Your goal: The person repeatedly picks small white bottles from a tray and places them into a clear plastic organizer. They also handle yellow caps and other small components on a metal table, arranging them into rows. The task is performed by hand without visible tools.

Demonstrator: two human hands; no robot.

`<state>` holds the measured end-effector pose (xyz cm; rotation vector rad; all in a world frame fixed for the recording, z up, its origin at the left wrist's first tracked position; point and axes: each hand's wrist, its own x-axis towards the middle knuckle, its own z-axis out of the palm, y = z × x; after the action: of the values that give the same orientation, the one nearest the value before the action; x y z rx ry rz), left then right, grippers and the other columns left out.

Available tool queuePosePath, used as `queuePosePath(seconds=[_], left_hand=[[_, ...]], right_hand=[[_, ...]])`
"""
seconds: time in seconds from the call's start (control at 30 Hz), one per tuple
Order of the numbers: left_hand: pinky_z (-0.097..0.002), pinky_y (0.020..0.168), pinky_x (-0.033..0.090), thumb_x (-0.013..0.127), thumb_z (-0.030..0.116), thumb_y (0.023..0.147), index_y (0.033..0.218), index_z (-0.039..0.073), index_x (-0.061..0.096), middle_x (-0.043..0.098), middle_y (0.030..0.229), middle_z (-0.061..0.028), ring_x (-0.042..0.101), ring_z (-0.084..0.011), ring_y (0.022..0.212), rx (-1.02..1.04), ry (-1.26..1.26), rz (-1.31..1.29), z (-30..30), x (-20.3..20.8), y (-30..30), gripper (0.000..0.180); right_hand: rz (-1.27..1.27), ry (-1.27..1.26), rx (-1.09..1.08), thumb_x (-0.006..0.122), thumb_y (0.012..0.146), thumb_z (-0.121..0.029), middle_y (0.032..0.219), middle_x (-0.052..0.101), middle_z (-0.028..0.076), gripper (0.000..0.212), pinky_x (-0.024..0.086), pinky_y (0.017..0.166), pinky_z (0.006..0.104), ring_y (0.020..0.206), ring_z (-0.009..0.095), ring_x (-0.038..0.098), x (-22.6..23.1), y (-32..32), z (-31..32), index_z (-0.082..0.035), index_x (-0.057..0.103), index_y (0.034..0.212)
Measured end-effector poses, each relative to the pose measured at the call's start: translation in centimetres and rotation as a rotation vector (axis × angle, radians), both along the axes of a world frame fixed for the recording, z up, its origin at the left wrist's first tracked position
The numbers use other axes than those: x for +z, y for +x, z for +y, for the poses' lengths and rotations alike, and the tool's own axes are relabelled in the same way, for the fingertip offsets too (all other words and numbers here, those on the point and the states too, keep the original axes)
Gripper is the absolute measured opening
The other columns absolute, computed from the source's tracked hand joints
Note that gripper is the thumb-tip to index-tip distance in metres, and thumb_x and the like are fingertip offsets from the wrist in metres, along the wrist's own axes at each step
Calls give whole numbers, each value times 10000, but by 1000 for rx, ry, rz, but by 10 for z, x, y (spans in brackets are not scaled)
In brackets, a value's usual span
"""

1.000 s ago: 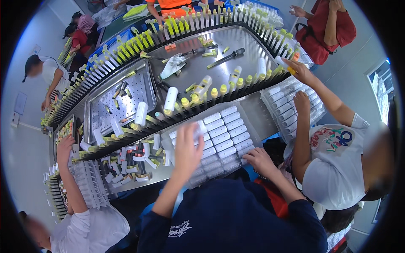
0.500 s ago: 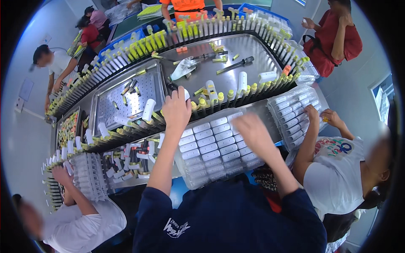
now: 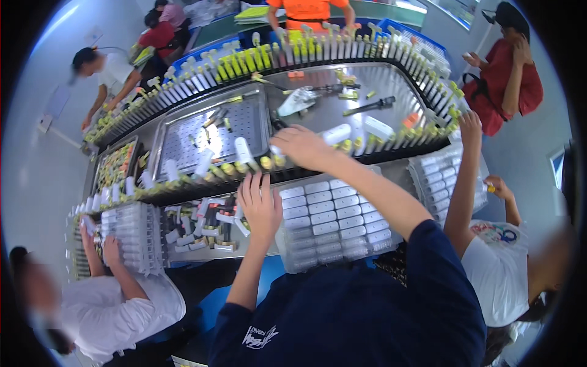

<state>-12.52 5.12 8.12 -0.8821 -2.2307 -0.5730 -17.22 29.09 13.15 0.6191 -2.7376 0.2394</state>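
Observation:
My right hand [image 3: 304,148] reaches over the near row of upright yellow-topped pieces [image 3: 228,167], its fingers bent around a small white plastic cover [image 3: 275,150] that they partly hide. Lower and to the left, my left hand [image 3: 260,205] rests with its fingers stretched out at the front edge of the black rack [image 3: 211,181], holding nothing. Right of it lies a clear tray [image 3: 293,259] with rows of white covers [image 3: 329,217]. Loose white and dark pieces [image 3: 205,223] are heaped on its other side.
A perforated metal tray [image 3: 183,144] and a shiny metal tray [image 3: 367,74] hold loose parts, dark tools [image 3: 371,106] and a whitish glove [image 3: 298,101]. Co-workers sit close on both sides. One's arm [image 3: 463,177] stretches to the rack at right.
My right hand has swung left from above the white covers to the rack row. My left hand has drawn back toward me from that row. The whole view has shifted somewhat.

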Motion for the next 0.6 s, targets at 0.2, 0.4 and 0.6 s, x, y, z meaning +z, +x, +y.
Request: queuePosePath(seconds=[0.2,0.4,0.6], left_hand=[[-523,1075,481,715,110,938,1267,38,687,671,1298,-157,611,-366,1277,-328,-262,-439,2,-67,63,339],[-485,1025,513,667,156,986,1211,51,698,692,1203,-137,638,-336,1203,-297,-139,-526,3,-104,46,250],[-480,1020,522,762,113,923,1196,54,716,684,1176,-118,632,-354,1204,-343,-310,-619,2,-83,25,283]], right_hand=[[169,-267,0,759,924,-159,1575,553,130,582,345,1250,658,1484,321,512,-25,16,-66,-75,575,1470],[58,-377,109,723,928,-104,1491,604,119,490,444,1189,541,1403,319,567,-25,133,-78,-64,637,1409],[-308,-266,-165,682,958,-143,1214,662,81,246,499,1041,488,1211,291,621,-103,249,-40,-112,720,1199]])
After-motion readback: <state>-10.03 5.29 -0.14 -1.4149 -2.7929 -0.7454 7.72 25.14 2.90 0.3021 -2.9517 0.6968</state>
